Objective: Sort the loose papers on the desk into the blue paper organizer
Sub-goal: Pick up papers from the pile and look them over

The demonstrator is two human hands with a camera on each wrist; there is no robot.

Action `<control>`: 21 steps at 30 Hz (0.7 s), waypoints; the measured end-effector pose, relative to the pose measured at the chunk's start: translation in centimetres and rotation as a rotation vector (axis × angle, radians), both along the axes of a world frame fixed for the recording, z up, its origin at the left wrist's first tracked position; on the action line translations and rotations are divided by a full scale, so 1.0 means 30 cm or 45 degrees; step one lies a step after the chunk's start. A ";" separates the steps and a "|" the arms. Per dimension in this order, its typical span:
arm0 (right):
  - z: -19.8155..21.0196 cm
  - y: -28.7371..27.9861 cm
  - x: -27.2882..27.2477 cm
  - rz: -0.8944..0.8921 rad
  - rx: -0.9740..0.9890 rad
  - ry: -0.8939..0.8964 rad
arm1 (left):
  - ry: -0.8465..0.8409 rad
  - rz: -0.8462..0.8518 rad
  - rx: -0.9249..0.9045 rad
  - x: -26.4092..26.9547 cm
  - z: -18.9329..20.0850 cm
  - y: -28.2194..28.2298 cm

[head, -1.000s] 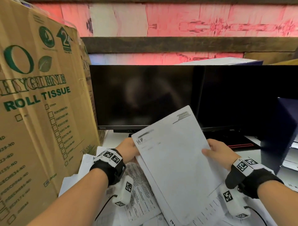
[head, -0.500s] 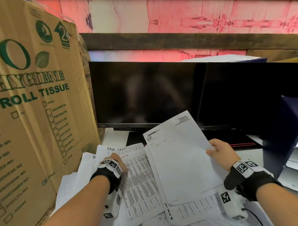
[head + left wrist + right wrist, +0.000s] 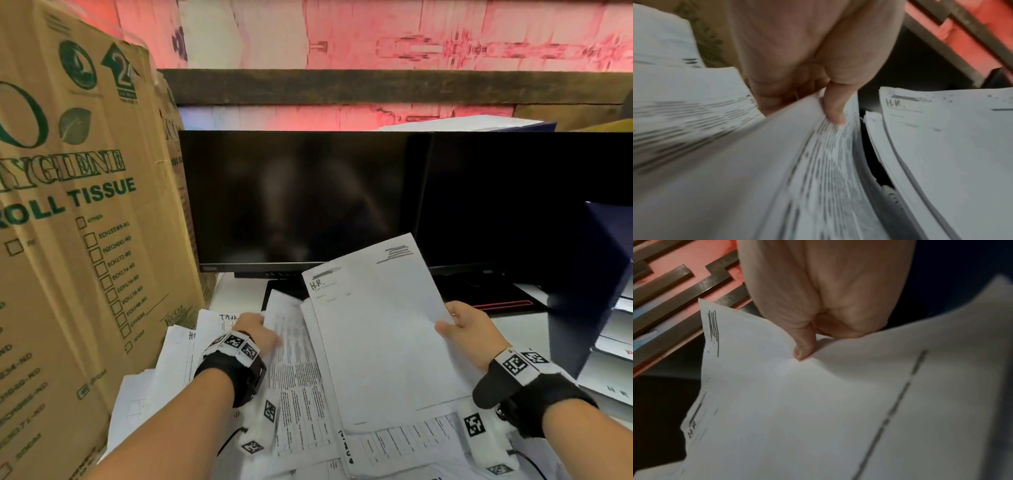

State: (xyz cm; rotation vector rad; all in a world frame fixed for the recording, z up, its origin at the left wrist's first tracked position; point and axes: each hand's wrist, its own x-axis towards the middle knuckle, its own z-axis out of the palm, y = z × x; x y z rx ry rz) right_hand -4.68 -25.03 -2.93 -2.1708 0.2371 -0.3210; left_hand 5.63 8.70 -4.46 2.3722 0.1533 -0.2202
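Observation:
My right hand (image 3: 455, 325) pinches the right edge of a mostly blank sheet marked "H.R." (image 3: 373, 329), thumb on top, and holds it tilted above the pile; the same sheet (image 3: 797, 402) fills the right wrist view. My left hand (image 3: 263, 330) grips the edge of a densely printed sheet (image 3: 291, 342) and lifts it off the loose papers (image 3: 178, 370); the left wrist view shows the thumb (image 3: 833, 105) on that printed sheet (image 3: 818, 162). The blue paper organizer (image 3: 582, 281) stands at the right edge with papers in its trays.
A large cardboard roll-tissue box (image 3: 68, 240) stands against the papers on the left. A dark monitor (image 3: 301, 198) and a second black screen (image 3: 507, 202) stand behind the pile. A black pad with a red stripe (image 3: 496, 298) lies under the screens.
My left hand let go of the "H.R." sheet, dropped to the pile and now lifts a printed sheet. My right hand kept the "H.R." sheet, shifted slightly right.

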 end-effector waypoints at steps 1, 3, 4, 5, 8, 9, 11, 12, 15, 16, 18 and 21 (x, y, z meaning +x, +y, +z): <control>0.006 -0.006 -0.005 -0.018 0.020 -0.025 | -0.084 -0.026 -0.134 -0.007 0.024 -0.021; 0.016 -0.019 -0.011 -0.085 0.115 -0.089 | -0.225 -0.076 -0.343 -0.024 0.079 -0.070; 0.021 -0.021 -0.017 -0.124 0.167 -0.121 | -0.261 -0.096 -0.474 -0.033 0.104 -0.094; 0.026 -0.026 -0.021 -0.162 0.215 -0.153 | -0.276 -0.119 -0.600 -0.047 0.131 -0.123; 0.049 -0.023 -0.043 -0.223 0.309 -0.213 | -0.284 -0.190 -0.911 -0.096 0.188 -0.201; 0.064 -0.023 -0.058 -0.240 0.322 -0.229 | -0.275 -0.216 -0.989 -0.120 0.209 -0.232; 0.087 -0.015 -0.077 -0.263 0.330 -0.257 | -0.268 -0.280 -1.084 -0.151 0.231 -0.278; 0.100 -0.022 -0.101 -0.282 0.312 -0.270 | -0.279 -0.321 -1.089 -0.173 0.242 -0.309; 0.120 -0.034 -0.149 -0.327 0.261 -0.268 | -0.332 -0.401 -1.044 -0.213 0.250 -0.363; 0.125 -0.047 -0.171 -0.341 0.259 -0.266 | -0.332 -0.433 -1.025 -0.230 0.250 -0.385; 0.129 -0.067 -0.202 -0.366 0.258 -0.249 | -0.350 -0.500 -0.960 -0.253 0.242 -0.408; 0.141 -0.095 -0.254 -0.384 0.223 -0.215 | -0.371 -0.524 -0.909 -0.277 0.233 -0.445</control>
